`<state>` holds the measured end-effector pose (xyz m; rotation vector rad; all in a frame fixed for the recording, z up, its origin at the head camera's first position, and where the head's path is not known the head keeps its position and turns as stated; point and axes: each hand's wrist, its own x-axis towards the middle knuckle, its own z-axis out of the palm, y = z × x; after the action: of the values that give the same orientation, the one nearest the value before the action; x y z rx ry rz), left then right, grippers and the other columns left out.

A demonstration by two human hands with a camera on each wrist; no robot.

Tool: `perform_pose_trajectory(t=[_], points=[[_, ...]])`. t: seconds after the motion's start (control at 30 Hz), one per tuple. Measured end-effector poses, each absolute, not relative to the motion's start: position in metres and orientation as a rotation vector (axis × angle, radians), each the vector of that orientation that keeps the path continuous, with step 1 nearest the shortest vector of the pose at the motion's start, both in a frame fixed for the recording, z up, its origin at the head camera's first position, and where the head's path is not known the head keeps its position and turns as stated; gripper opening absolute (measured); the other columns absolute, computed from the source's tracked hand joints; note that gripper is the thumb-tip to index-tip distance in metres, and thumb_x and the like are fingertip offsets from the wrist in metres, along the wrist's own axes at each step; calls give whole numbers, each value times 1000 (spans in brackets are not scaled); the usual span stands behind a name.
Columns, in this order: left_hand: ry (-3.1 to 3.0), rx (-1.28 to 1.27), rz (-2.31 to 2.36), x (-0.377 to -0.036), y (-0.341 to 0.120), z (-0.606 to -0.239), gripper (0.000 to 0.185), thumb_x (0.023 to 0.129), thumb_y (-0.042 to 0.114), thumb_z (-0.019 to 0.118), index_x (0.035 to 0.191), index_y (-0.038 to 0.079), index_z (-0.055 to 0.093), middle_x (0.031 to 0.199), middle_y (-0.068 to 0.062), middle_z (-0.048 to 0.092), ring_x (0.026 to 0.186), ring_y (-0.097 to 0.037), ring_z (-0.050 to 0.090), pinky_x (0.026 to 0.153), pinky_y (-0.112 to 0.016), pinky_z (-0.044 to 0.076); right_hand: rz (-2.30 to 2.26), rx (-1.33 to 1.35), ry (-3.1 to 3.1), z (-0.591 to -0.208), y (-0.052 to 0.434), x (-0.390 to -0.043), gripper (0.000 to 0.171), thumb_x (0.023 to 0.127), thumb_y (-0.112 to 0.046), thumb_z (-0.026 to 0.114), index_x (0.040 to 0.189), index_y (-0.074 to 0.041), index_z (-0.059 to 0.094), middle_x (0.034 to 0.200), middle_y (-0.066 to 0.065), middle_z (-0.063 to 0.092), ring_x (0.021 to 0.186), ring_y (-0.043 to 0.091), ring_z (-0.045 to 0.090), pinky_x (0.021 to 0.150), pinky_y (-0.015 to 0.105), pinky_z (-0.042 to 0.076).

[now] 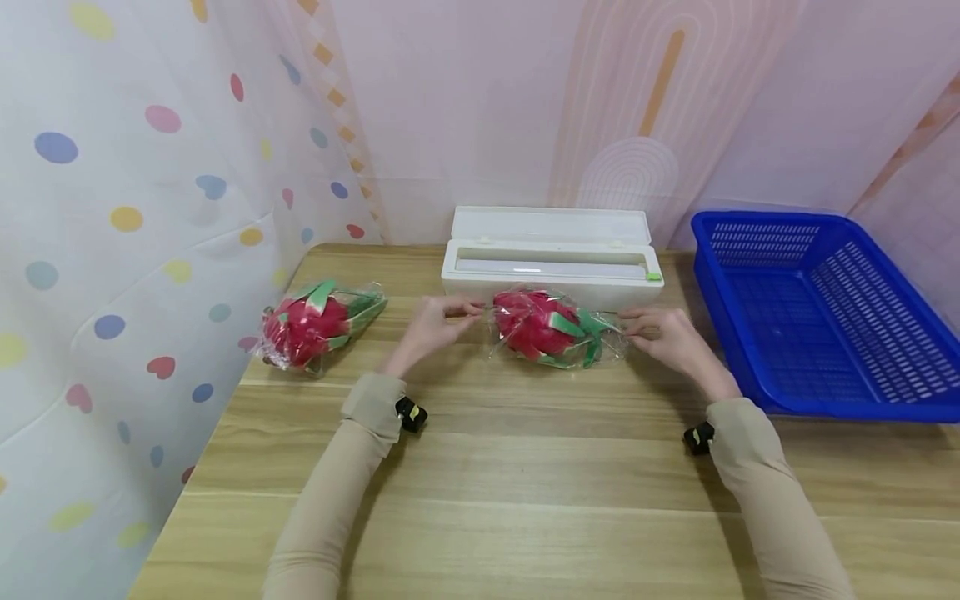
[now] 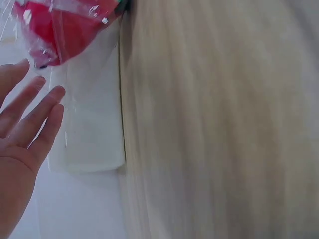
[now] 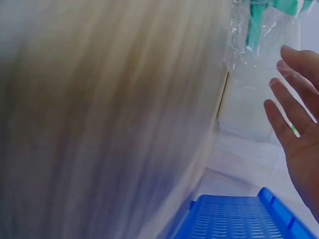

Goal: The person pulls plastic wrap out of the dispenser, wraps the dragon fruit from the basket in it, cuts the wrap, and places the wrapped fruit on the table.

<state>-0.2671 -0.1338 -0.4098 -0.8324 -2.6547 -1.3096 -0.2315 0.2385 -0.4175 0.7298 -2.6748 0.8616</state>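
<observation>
A red dragon fruit (image 1: 534, 323) with green leaf tips lies in clear plastic film before a white box, the film spreading past both its ends. At its left end, my left hand (image 1: 437, 327) pinches the film edge between thumb and fingertips. My right hand (image 1: 670, 335) pinches the film (image 3: 256, 62) at the leafy end. Both wrist views show the other fingers spread and fairly straight. To the left on the table rests a second dragon fruit (image 1: 306, 331), also wrapped in clear film. Part of the film's edge is hard to make out.
Behind the middle fruit stands a long white film dispenser box (image 1: 553, 287), its lid raised and a green slider (image 1: 654, 277) at its right end. A blue plastic basket (image 1: 750, 358) sits on the right of the wooden table (image 1: 517, 508). Patterned curtains hang behind and left.
</observation>
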Motion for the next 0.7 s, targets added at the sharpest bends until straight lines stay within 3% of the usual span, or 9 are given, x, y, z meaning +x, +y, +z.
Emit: perform_pose_trajectory(t=[0.1,0.3,0.4,0.57,0.63,0.7], points=[[-2682,-855,-1252,-262,-129,-411,12,84,-3,65,95,-4,70,109,-21,69,102,-33,68,88,-35,56,784,779,-2788,-417,235,-232,9,77,5,71,83,1,75,116,19,68,108,38,64,90,49,53],[-2757,-857,-1210,-253,-124,-411,28,90,17,65,113,1,67,117,-16,67,108,-29,66,94,-37,53,648,858,-2925,-415,229,-231,7,77,-6,75,84,-6,75,121,17,65,107,35,65,86,47,55],[-2785,-858,-1223,-249,-124,-411,39,92,28,63,122,3,63,123,-14,65,112,-29,64,98,-40,51,612,887,-2944,-414,226,-231,14,75,-13,79,86,-6,75,120,18,66,105,34,66,87,46,55],[-2758,-899,-1257,-243,-126,-412,65,98,56,34,127,2,58,131,-18,58,116,-35,61,100,-47,48,596,928,-2935,-415,222,-233,25,70,-20,83,88,-5,75,116,17,68,101,31,67,85,43,56],[-2765,-879,-1256,-242,-125,-412,69,95,60,37,128,2,56,131,-20,58,116,-35,61,100,-48,48,596,938,-2927,-415,221,-234,27,69,-22,83,88,-5,74,114,16,69,99,29,68,83,42,56],[-2780,-827,-1240,-241,-121,-412,68,89,58,54,128,2,56,129,-19,60,114,-34,62,99,-46,50,591,948,-2927,-415,221,-235,29,68,-23,84,89,-5,74,113,15,69,97,28,68,82,42,56]])
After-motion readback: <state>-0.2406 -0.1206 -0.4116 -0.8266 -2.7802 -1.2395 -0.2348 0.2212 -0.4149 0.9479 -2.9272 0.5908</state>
